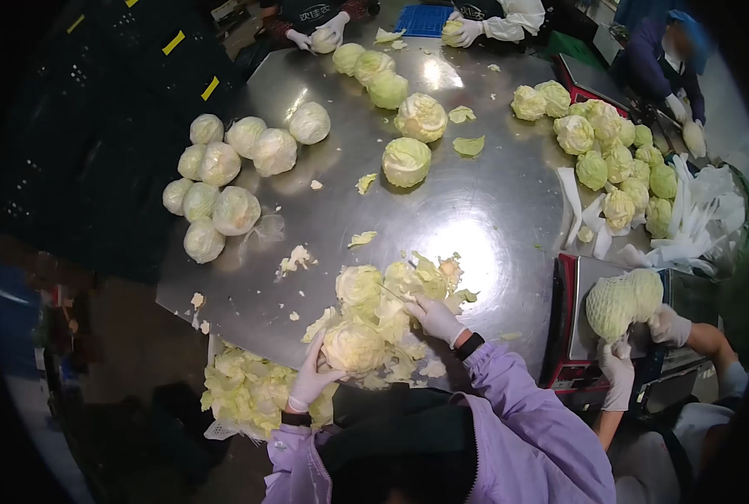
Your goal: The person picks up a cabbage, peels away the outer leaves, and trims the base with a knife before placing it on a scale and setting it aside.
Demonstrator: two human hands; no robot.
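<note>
My gloved left hand [311, 380] cups the left side of a pale, trimmed cabbage [353, 347] at the table's near edge. In my gloved right hand [436, 321] is a knife [392, 292]; its thin blade points up and left, and its handle is hidden in my fingers. Just beyond the held cabbage sits another cabbage [358, 286], close to the blade tip. Loose peeled leaves [401, 284] lie heaped around and right of both heads, some under my right hand.
Film-wrapped cabbages [236, 210] stand in a group at left on the metal table [500, 197]. Unwrapped ones [406, 162] line the middle. Below the near edge is a container of leaves [244, 386]. At right, a co-worker handles netted cabbages [614, 304] on a scale [578, 281]; others work across.
</note>
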